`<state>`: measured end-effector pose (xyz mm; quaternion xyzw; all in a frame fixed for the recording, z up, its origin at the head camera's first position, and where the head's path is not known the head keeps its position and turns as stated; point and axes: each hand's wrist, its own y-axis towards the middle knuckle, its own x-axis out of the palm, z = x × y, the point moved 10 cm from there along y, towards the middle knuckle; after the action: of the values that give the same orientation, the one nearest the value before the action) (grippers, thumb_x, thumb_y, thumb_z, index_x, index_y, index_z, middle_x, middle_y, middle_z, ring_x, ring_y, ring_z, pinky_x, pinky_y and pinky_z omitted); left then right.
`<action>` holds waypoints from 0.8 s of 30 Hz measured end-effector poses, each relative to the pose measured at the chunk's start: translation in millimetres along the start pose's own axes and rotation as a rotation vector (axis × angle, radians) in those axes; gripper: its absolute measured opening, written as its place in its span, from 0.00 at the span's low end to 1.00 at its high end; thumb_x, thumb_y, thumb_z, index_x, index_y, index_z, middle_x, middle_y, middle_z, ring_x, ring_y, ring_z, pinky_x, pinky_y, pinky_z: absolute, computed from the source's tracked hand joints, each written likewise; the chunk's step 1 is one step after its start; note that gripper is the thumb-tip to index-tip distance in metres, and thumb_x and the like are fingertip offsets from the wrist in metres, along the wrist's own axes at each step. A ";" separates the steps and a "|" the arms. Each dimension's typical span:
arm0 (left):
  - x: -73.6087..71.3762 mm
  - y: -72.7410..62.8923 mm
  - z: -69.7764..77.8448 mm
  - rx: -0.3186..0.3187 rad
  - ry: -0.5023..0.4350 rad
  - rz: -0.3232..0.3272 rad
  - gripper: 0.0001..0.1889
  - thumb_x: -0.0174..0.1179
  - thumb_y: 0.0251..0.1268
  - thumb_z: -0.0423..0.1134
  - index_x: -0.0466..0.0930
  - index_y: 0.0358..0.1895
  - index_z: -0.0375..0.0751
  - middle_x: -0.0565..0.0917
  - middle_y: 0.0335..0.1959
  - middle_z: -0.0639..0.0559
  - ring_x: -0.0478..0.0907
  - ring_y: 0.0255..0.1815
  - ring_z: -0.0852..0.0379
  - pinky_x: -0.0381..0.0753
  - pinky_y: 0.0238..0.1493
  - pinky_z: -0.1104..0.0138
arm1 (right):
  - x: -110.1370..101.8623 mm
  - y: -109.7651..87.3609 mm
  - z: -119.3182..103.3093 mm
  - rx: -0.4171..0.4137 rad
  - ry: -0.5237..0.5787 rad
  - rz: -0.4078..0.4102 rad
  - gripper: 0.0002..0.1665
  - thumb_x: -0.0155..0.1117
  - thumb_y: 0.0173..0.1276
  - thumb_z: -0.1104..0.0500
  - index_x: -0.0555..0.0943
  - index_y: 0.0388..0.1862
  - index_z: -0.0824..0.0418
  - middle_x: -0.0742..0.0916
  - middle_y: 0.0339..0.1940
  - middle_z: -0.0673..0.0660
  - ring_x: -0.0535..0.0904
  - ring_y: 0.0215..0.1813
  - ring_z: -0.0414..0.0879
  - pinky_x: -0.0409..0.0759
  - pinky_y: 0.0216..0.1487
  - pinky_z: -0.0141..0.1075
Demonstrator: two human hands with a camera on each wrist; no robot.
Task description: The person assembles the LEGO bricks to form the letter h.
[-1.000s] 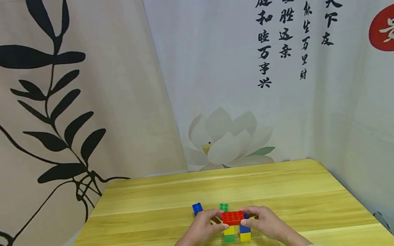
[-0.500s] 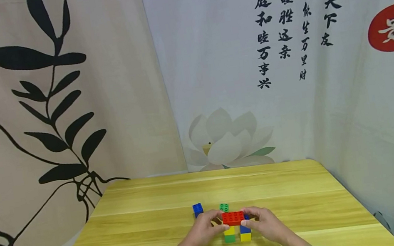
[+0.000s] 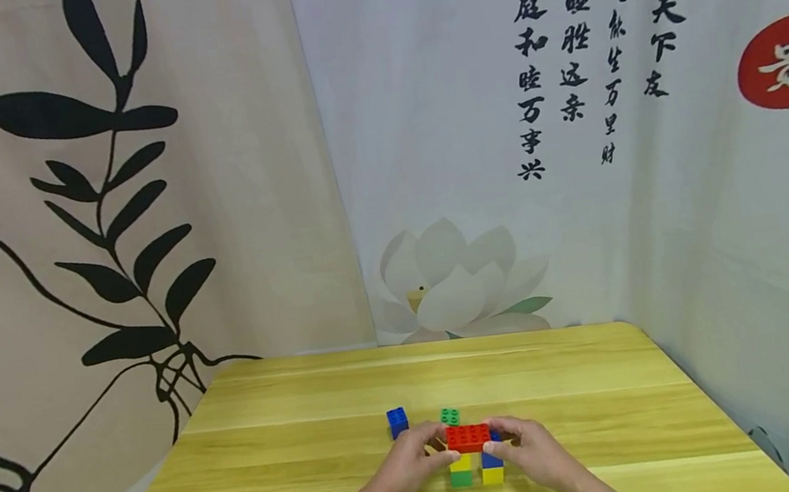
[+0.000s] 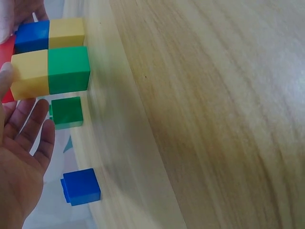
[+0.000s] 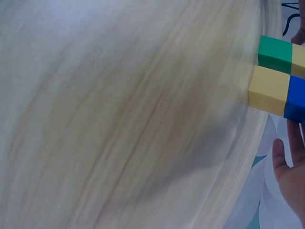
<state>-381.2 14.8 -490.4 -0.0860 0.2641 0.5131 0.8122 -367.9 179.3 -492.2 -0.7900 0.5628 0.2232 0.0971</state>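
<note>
A long red building brick (image 3: 469, 438) lies across the tops of two short stacks in the head view. Its left end is pinched between thumb and fingers of my left hand (image 3: 418, 454); my right hand (image 3: 532, 447) pinches the right end. The left stack has a yellow brick (image 4: 29, 74) over a green brick (image 4: 69, 70). On the right, a blue brick (image 3: 491, 460) sits over a yellow brick (image 5: 269, 89). In the left wrist view, the red brick's underside meets the left stack's yellow brick.
Just behind the stacks stands a separate green brick (image 3: 450, 416). A separate blue brick (image 3: 397, 422) is farther left, beyond my left hand. All of it rests on a wooden table (image 3: 279, 447), with a printed curtain (image 3: 263, 172) hanging behind its far edge.
</note>
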 end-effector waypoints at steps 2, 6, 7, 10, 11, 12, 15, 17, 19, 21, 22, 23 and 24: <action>0.3 0.1 -0.9 -0.004 -0.001 -0.003 0.13 0.67 0.65 0.45 0.84 0.51 0.48 0.82 0.38 0.63 0.77 0.39 0.60 0.77 0.37 0.67 | 0.7 -0.2 0.3 0.000 0.005 0.000 0.30 0.65 0.70 0.48 0.77 0.64 0.65 0.85 0.49 0.56 0.79 0.45 0.49 0.79 0.40 0.36; 0.5 0.6 -1.0 -0.007 0.007 -0.011 0.13 0.67 0.65 0.46 0.84 0.50 0.48 0.82 0.38 0.63 0.77 0.39 0.59 0.77 0.37 0.67 | 1.1 -0.9 0.2 -0.001 0.008 0.004 0.30 0.65 0.71 0.48 0.77 0.65 0.65 0.85 0.49 0.55 0.79 0.45 0.49 0.80 0.40 0.36; 0.3 0.6 -0.7 -0.006 0.012 -0.011 0.13 0.67 0.65 0.46 0.84 0.50 0.48 0.82 0.38 0.63 0.77 0.39 0.60 0.77 0.37 0.67 | 1.1 -1.0 0.0 -0.001 0.009 0.004 0.30 0.65 0.71 0.48 0.77 0.65 0.65 0.85 0.49 0.56 0.79 0.45 0.49 0.80 0.40 0.36; -1.1 0.3 1.1 -0.001 0.022 -0.005 0.13 0.67 0.65 0.46 0.84 0.50 0.48 0.82 0.38 0.63 0.78 0.39 0.60 0.77 0.38 0.67 | 1.1 -1.0 -1.5 -0.003 0.007 0.003 0.30 0.64 0.71 0.48 0.77 0.65 0.65 0.85 0.50 0.57 0.79 0.46 0.49 0.80 0.41 0.36; -1.4 0.3 1.3 0.000 0.025 -0.002 0.13 0.68 0.65 0.46 0.84 0.49 0.48 0.82 0.38 0.63 0.78 0.39 0.60 0.77 0.38 0.67 | 0.9 -1.1 -2.1 -0.005 0.004 0.003 0.30 0.64 0.71 0.48 0.77 0.65 0.65 0.85 0.50 0.57 0.79 0.46 0.49 0.80 0.41 0.37; -1.6 0.2 1.4 -0.001 0.024 0.000 0.13 0.68 0.64 0.45 0.84 0.49 0.48 0.82 0.38 0.63 0.78 0.39 0.60 0.77 0.38 0.67 | 0.8 -1.1 -2.4 -0.005 0.001 0.002 0.30 0.64 0.71 0.48 0.77 0.65 0.65 0.85 0.51 0.57 0.79 0.47 0.49 0.80 0.42 0.37; -1.8 -0.3 0.9 -0.006 0.015 0.004 0.12 0.68 0.64 0.45 0.85 0.48 0.49 0.82 0.38 0.64 0.78 0.40 0.59 0.78 0.38 0.67 | 0.8 -1.4 -2.6 0.004 -0.006 -0.001 0.30 0.64 0.71 0.48 0.76 0.65 0.65 0.85 0.51 0.58 0.79 0.47 0.49 0.80 0.42 0.37; -1.4 -0.4 0.0 -0.010 0.007 0.005 0.12 0.69 0.63 0.45 0.85 0.48 0.49 0.82 0.38 0.64 0.78 0.40 0.59 0.78 0.38 0.67 | 0.9 -1.7 -2.1 0.014 -0.001 -0.003 0.31 0.65 0.71 0.48 0.76 0.65 0.65 0.85 0.51 0.58 0.79 0.46 0.49 0.80 0.42 0.38; -1.3 -0.4 -0.4 -0.012 0.002 0.008 0.12 0.69 0.63 0.45 0.85 0.48 0.49 0.82 0.38 0.63 0.78 0.39 0.59 0.78 0.38 0.67 | 1.1 -2.0 -1.8 0.023 0.005 -0.005 0.31 0.65 0.71 0.47 0.76 0.65 0.65 0.85 0.51 0.57 0.79 0.46 0.48 0.81 0.42 0.40; -1.4 -0.3 -0.9 -0.014 0.002 0.011 0.12 0.69 0.63 0.45 0.85 0.48 0.49 0.82 0.38 0.63 0.78 0.39 0.59 0.78 0.38 0.67 | 1.3 -2.3 -1.4 0.034 0.020 -0.006 0.31 0.65 0.71 0.48 0.76 0.65 0.65 0.85 0.51 0.57 0.80 0.45 0.49 0.82 0.42 0.42; -1.3 -0.2 -1.5 -0.015 0.001 0.012 0.12 0.69 0.63 0.45 0.85 0.48 0.49 0.82 0.38 0.62 0.78 0.39 0.59 0.78 0.38 0.67 | 1.4 -2.5 -1.2 0.040 0.026 -0.007 0.31 0.65 0.71 0.48 0.76 0.65 0.64 0.85 0.50 0.57 0.80 0.45 0.49 0.82 0.42 0.43; -1.2 0.0 -1.8 -0.017 0.000 0.012 0.12 0.69 0.63 0.45 0.85 0.48 0.49 0.82 0.38 0.62 0.78 0.39 0.59 0.78 0.37 0.67 | 1.4 -2.7 -1.1 0.044 0.030 -0.008 0.31 0.65 0.71 0.48 0.76 0.65 0.64 0.85 0.50 0.57 0.80 0.45 0.49 0.82 0.43 0.44; -1.2 0.1 -2.0 -0.019 -0.001 0.011 0.12 0.69 0.63 0.45 0.85 0.47 0.49 0.83 0.38 0.62 0.78 0.39 0.59 0.78 0.37 0.67 | 1.2 -2.9 -0.8 0.049 0.033 -0.007 0.31 0.65 0.70 0.48 0.76 0.65 0.64 0.85 0.50 0.57 0.80 0.45 0.49 0.82 0.43 0.45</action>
<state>-382.4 13.1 -491.5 -0.0920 0.2593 0.5200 0.8087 -364.7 179.0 -492.3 -0.7930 0.5667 0.1958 0.1078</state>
